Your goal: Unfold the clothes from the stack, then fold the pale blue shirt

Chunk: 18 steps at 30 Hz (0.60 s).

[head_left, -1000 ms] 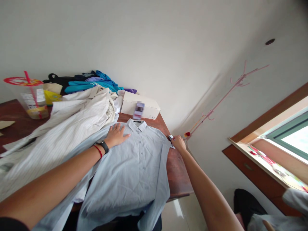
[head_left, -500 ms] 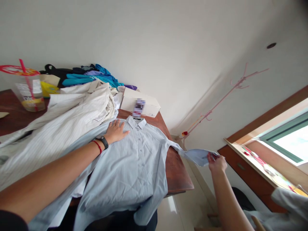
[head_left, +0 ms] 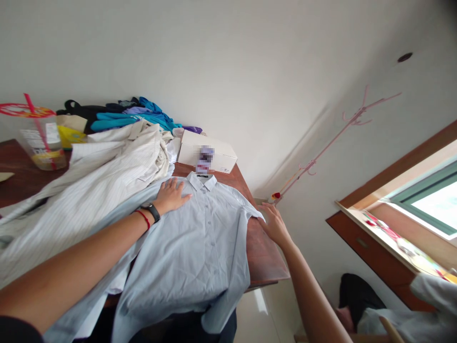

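I see the shirt (head_left: 193,252) front-up on the table (head_left: 266,259), left hand (head_left: 172,195) spread flat beside the collar (head_left: 211,183), right hand (head_left: 274,224) half-curled at the sleeve (head_left: 253,211), can't tell if gripping.

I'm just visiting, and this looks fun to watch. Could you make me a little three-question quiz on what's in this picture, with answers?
1. True or false: the left hand lies on the light blue shirt with its fingers spread.
2. Which of these is nearest the shirt's collar?
A) the cup with the straw
B) the white box
C) the pink coat stand
3. Fill in the missing colour: next to the black band on the left wrist is a ____ bracelet.

Key: 1. True. 2. B. 3. Red.
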Available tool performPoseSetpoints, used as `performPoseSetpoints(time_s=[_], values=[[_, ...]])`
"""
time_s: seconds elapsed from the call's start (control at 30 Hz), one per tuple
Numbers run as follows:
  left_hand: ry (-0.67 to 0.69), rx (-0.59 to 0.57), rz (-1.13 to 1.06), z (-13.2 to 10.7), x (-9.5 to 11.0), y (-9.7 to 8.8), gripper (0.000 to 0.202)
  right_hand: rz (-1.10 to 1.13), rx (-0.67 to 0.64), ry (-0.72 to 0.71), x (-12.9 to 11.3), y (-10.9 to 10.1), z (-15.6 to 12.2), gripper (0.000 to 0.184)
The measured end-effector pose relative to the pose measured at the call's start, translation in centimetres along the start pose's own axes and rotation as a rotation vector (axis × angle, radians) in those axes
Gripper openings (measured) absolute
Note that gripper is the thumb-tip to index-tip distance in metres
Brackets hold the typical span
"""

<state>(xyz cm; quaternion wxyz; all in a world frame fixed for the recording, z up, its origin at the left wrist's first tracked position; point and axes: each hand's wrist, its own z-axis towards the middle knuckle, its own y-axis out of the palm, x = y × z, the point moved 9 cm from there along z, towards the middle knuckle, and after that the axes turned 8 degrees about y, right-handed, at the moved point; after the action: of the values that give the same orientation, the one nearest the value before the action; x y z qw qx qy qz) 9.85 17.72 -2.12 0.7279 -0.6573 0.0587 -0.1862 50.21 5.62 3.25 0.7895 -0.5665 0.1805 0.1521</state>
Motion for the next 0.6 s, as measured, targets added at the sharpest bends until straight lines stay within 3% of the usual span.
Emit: performPoseSetpoints(time_s=[0.1, 0.2, 0.3, 0.43, 0.6], values=[[-0.002, -0.005, 0.007, -0.1, 0.1, -0.2, 0.078, -0.205, -0.173, -0.041, -0.7, 3.7, 1.0, 0.061], [-0.002, -0.008, 0.0, -0.2, 0.2, -0.4, 0.079, -0.271, -0.238, 0.042, 1.1, 5.0, 2.0, 0.061], [-0.002, -0.012, -0.02, -0.2, 0.3, -0.3, 0.08, -0.305, -0.248, 0.064, 2.3, 4.9, 2.8, 0.05], [-0.002, -0.008, -0.036, -0.2, 0.2, -0.2, 0.08, -0.344, -0.24, 0.064, 2.9, 4.1, 3.5, 0.018], [-0.007, 0.011, -0.027, -0.3, 0.2, -0.4, 0.078, -0.327, -0.251, -0.005, 2.2, 3.1, 3.5, 0.011]])
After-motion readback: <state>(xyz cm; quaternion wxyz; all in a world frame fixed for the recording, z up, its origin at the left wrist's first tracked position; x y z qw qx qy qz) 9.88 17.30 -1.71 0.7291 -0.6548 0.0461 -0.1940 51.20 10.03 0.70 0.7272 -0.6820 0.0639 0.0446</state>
